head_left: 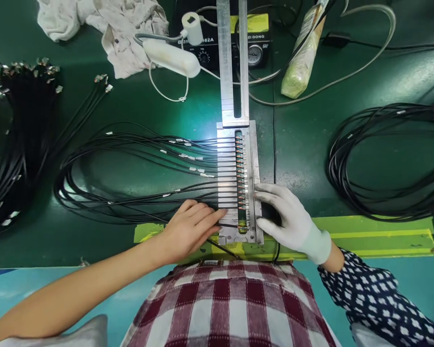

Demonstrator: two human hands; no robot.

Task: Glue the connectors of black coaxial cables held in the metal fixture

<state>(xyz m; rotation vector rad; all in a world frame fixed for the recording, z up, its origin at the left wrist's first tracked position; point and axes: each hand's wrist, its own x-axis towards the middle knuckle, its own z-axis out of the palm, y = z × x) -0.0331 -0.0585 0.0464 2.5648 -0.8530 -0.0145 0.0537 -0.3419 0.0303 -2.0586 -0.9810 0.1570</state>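
A slotted metal fixture [227,168] lies in front of me, with a row of black cables [148,140] running into its grooves from the left. Their bare metal terminals [241,164] line up along the long opening. My left hand [193,226], without a glove, is closed over a black cable [228,225] at the lowest grooves; its thumb is hidden. My right hand [292,219] wears a white glove. Its fingertips and thumb are spread apart against the fixture's right edge, with nothing seen between them.
Thick bundles of terminated cables [32,111] lie at left, coiled cables [342,168] at right. Behind the fixture stand a black control box [217,50] with a gauge, a metal rail [226,58], a white lamp-like device [171,58], a cloth [130,24] and a wrapped roll [304,58].
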